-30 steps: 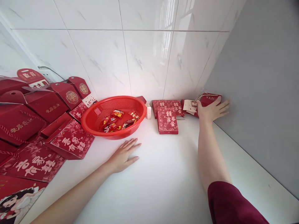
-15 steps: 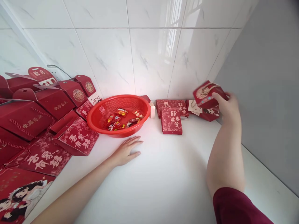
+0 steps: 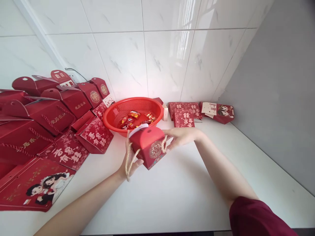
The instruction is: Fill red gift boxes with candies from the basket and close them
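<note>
A small red gift box [image 3: 149,147] with a gold round emblem and beige rope handles is between my two hands, in front of the basket. My left hand [image 3: 130,164] grips its left side, thumb at the lower front, beside a hanging rope loop. From the right, my right hand [image 3: 179,136] holds the box's other side near the second rope; part of its fingers is behind the box. Just behind stands a red plastic basket [image 3: 134,100] with several wrapped candies [image 3: 134,114] in it; the box and left hand hide part of its front rim.
Many red gift boxes [image 3: 52,114] crowd the left side of the white table [image 3: 187,196]. Flat red boxes [image 3: 184,118] lie right of the basket by the tiled wall. Another red box [image 3: 224,113] with a white card lies farther right, near the grey panel [image 3: 278,98].
My right hand has brought the gift box from the far right to the middle. My left hand, which lay flat on the table, has risen and taken hold of it. The view has shifted slightly.
</note>
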{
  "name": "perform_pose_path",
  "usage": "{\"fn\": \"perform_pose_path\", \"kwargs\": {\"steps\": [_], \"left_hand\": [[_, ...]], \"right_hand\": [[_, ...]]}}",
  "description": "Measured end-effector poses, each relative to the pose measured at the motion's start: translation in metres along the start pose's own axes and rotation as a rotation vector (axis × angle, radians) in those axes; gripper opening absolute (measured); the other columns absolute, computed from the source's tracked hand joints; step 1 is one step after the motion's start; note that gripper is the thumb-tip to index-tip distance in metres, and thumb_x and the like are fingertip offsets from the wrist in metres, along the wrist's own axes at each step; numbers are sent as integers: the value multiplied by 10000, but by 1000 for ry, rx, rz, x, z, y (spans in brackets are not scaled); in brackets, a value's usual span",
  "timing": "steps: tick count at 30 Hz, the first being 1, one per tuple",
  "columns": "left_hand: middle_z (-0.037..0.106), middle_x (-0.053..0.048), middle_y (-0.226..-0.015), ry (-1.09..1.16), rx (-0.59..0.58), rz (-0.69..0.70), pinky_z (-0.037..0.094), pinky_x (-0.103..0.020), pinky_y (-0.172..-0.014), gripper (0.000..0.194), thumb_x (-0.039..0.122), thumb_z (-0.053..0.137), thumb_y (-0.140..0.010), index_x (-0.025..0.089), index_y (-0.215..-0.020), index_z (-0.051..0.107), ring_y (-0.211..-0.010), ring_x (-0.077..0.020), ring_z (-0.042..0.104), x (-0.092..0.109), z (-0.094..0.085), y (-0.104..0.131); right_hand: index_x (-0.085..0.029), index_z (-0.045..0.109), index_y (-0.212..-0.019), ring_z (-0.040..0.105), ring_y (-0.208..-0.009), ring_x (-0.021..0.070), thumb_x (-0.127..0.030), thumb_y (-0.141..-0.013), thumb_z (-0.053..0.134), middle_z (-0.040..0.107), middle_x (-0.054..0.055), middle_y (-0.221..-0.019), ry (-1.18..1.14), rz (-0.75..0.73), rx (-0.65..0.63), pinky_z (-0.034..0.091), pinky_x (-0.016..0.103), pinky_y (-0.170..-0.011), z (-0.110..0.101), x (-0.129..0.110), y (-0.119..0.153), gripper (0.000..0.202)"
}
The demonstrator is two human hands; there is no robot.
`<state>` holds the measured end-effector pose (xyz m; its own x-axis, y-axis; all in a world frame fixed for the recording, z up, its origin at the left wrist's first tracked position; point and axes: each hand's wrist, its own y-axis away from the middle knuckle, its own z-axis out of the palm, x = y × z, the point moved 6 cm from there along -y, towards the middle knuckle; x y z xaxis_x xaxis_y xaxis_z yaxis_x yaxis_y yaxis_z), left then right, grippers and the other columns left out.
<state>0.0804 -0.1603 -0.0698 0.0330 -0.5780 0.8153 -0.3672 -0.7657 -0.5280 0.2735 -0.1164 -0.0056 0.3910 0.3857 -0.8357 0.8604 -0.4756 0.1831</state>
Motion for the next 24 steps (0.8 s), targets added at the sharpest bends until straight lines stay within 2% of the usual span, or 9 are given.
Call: {"fn": "perform_pose_path", "kwargs": {"steps": [2,4,6,9,11,14,19,21,24], "left_hand": [[347,-142,-1523,34,67,-15,387,-575,-1118,1048,559,689,-789,323,-1554,12,-1393,-342,393,-4,-9,0],[331,-157,-1521,28,49,-12,401,-570,-1105,1044,529,693,-793,299,-1558,21,-1382,-344,402,-7,-13,-2],[336,-165,-1518,-65,30,37,369,-571,-1126,931,508,663,-822,265,-1553,140,-1382,-348,396,-5,-16,-4],[381,-153,-1494,-302,-16,133,334,-559,-1152,835,439,727,-787,249,-1496,331,-1387,-352,384,2,-17,-4],[416,-140,-1473,-420,-67,163,365,-536,-1137,766,399,753,-774,258,-1448,418,-1365,-341,415,4,-13,-3],[415,-135,-1490,-448,-130,155,381,-516,-1131,656,405,691,-832,254,-1427,462,-1369,-331,423,2,-7,-2],[403,-112,-1522,-380,-171,115,357,-494,-1156,502,419,578,-911,233,-1376,544,-1385,-313,409,-6,-4,-4],[455,-91,-1488,-398,-147,113,364,-481,-1151,403,385,526,-944,241,-1312,606,-1354,-294,446,-6,-7,-5],[482,-79,-1464,-394,-114,49,382,-460,-1142,352,354,457,-975,235,-1241,655,-1326,-279,477,-8,-12,-6]], "right_hand": [[-213,558,-1295,614,-1154,262,-394,-807,719,657,93,-1234,192,167,46,506,339,-925,1,11,0,545],[-211,583,-1268,624,-1127,275,-382,-847,665,667,104,-1214,337,266,158,516,350,-881,-4,13,4,462],[-215,590,-1262,630,-1105,263,-300,-898,579,664,101,-1226,418,248,277,514,349,-859,-9,4,9,375],[-226,623,-1206,631,-1094,226,-201,-907,523,667,61,-1230,460,61,390,496,330,-884,-10,-19,14,316],[-246,630,-1198,637,-1078,210,-206,-885,572,676,31,-1215,432,-53,357,493,316,-892,-4,-31,14,321],[-258,636,-1187,654,-1008,198,-183,-843,632,694,16,-1160,397,-105,288,503,298,-840,5,-37,9,352],[-206,691,-947,642,-806,162,-122,-869,596,703,33,-964,476,-147,326,471,261,-687,11,-43,6,149],[-195,702,-894,635,-749,147,-201,-914,590,704,28,-895,424,-152,244,467,256,-680,16,-46,9,114],[-186,720,-895,649,-736,140,-261,-968,510,720,22,-861,280,-67,79,477,241,-677,24,-46,11,234]]}}
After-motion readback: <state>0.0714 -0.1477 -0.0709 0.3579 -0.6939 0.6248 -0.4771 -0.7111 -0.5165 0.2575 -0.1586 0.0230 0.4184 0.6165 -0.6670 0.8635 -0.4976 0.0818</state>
